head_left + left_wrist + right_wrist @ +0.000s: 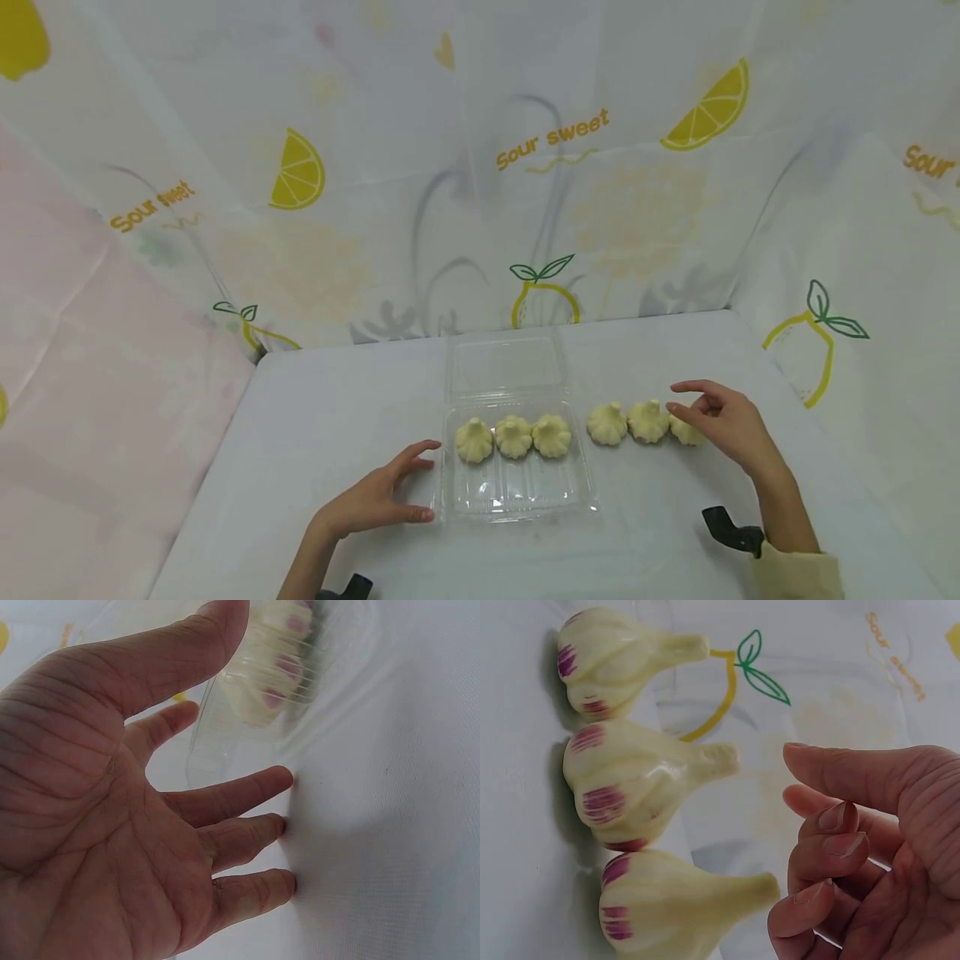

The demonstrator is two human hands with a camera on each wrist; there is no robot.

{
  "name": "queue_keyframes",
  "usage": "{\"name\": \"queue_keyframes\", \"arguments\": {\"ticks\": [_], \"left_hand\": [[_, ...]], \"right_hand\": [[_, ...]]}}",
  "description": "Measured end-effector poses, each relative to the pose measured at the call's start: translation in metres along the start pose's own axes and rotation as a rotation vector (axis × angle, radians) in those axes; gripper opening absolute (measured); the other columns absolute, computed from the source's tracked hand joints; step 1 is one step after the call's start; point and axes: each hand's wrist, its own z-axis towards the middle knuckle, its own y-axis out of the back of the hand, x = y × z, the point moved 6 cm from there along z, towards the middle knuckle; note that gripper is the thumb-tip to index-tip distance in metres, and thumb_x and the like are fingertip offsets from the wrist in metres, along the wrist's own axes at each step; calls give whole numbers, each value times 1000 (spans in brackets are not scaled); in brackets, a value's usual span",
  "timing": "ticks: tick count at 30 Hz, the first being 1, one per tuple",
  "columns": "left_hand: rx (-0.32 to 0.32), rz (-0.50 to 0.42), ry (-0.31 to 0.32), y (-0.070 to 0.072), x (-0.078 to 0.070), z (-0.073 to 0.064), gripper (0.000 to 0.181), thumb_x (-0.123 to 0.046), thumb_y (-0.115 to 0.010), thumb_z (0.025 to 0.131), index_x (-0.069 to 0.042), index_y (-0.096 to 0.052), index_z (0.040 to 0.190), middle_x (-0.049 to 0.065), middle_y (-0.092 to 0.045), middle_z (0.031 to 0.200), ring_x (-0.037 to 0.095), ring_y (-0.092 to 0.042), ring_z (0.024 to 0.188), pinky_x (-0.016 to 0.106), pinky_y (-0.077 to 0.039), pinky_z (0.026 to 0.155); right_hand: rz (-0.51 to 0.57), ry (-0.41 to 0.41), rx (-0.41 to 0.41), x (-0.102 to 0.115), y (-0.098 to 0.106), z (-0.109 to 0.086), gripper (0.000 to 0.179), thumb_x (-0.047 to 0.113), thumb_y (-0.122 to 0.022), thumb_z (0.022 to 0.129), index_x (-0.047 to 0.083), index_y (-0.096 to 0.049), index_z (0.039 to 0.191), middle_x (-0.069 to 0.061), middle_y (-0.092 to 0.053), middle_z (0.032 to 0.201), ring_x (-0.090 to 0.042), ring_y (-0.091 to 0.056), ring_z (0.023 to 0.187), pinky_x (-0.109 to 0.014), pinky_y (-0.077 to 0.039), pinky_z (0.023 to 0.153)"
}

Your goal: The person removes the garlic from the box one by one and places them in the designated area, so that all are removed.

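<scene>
Three garlic bulbs [513, 437] lined up in clear box [517, 503]; three loose bulbs [606, 425] set on desk [337, 408] at right. Left hand [375, 497] spread beside box, contact unclear; right hand [737, 429], fingers loosely bent, seen near loose bulbs. Nothing gripped.

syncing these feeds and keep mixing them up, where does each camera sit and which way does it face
Head: worn on the head, facing forward and down over the table, clear box and garlic to the printed backdrop; left hand, right hand and forearms show.
Left wrist: worn there, looking across the left hand towards the box; palm, thumb and fingers show.
Right wrist: worn there, facing three bulbs outside the box; right thumb and fingers show.
Head and right wrist both show those bulbs.
</scene>
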Motion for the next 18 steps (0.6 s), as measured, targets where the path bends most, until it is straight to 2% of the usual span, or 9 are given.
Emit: {"name": "queue_keyframes", "arguments": {"ticks": [8, 18], "left_hand": [[2, 18, -8, 1, -1, 2, 87, -43, -82, 78, -41, -31, 148, 9, -53, 141, 38, -38, 137, 67, -29, 102], [3, 11, -3, 1, -1, 0, 87, -43, -82, 78, -41, -32, 148, 9, -53, 141, 38, -38, 137, 67, -28, 103]], "right_hand": [[25, 61, -45, 11, -9, 1, 28, 23, -74, 90, 7, -69, 113, -17, -57, 71, -14, -45, 53, -28, -37, 45], [52, 76, -60, 22, -25, 0, 22, 19, -77, 88, 8, -72, 106, -4, -53, 67, -13, -45, 54, -26, -37, 45]]}}
